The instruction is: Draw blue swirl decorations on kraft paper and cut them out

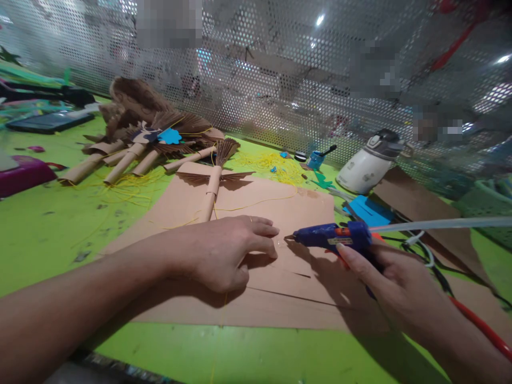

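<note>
Well, at the upper left of the frame a dark phone (50,122) is lying on the green table (160,352), and a purple object (26,178) is poking in at the left edge. Next, a heap of brown paper tubes and pleated fans (126,164) is sprawling, with a blue cutout (170,136) sitting on it. Toward the middle, a single paper tube with pleated fans (213,186) is lying on a brown paper sheet (192,314), its near end disappearing behind the left hand (230,250), which is resting palm down on the sheet, fingers loosely spread; I'm not seeing what's under the palm. Past a yellow string tangle (274,168) and a blue jar (316,160), a blue glue gun (334,236) is pointing its nozzle toward those fingers, just beside them. A white bottle (362,168) is standing tilted-looking above blue paper (368,210). Well apart from the left, the right hand (394,272) is gripping the gun's handle, while a green basket (486,208) is sitting at the right edge.
</note>
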The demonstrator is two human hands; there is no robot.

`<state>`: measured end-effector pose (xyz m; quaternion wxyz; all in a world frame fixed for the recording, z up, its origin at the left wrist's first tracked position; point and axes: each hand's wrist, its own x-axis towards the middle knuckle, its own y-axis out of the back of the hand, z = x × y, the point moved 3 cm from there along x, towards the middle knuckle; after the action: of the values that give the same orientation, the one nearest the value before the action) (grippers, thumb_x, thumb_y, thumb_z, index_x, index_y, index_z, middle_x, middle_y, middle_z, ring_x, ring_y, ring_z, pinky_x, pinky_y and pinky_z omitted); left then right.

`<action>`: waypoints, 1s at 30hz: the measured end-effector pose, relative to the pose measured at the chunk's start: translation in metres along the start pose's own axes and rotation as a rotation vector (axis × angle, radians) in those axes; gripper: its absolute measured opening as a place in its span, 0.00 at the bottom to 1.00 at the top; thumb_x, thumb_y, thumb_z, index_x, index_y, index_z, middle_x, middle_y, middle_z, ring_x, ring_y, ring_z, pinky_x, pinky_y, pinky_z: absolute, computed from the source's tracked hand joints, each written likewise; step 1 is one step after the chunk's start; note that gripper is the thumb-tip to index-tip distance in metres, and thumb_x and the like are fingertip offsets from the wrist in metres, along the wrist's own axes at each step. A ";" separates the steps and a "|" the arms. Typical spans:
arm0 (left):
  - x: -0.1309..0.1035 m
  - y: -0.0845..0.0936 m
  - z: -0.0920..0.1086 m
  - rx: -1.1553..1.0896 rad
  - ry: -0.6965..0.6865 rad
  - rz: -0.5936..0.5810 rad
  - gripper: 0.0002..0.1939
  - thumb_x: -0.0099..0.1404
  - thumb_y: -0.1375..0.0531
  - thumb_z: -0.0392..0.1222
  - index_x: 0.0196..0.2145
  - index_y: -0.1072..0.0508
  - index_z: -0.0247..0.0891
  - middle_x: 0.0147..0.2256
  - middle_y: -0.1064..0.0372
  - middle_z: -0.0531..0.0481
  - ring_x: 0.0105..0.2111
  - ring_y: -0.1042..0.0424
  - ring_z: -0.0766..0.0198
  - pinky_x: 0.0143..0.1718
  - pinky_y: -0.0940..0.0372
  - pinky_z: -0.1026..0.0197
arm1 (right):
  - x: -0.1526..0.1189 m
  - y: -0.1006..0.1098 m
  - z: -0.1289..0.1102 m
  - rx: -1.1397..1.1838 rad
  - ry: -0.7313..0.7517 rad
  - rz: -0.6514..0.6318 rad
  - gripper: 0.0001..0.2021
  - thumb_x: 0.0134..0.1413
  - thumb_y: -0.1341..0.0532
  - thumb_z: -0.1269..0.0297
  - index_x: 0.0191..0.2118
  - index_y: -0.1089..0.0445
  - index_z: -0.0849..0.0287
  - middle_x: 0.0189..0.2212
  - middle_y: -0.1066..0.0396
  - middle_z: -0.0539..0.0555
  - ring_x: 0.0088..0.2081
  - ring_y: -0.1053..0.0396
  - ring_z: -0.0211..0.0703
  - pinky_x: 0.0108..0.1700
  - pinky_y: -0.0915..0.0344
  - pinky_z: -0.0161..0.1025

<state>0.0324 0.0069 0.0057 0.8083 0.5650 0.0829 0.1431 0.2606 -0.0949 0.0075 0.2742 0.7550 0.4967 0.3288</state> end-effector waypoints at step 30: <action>-0.001 -0.001 -0.002 0.007 -0.024 0.005 0.24 0.55 0.42 0.25 0.47 0.19 0.37 0.65 0.34 0.40 0.66 0.37 0.41 0.64 0.35 0.47 | -0.001 0.000 0.000 -0.041 0.028 -0.027 0.21 0.63 0.41 0.46 0.47 0.16 0.54 0.41 0.14 0.56 0.44 0.18 0.58 0.50 0.24 0.50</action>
<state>0.0314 0.0081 0.0039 0.8068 0.5698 0.0723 0.1383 0.2604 -0.0959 0.0076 0.2869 0.7377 0.5040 0.3456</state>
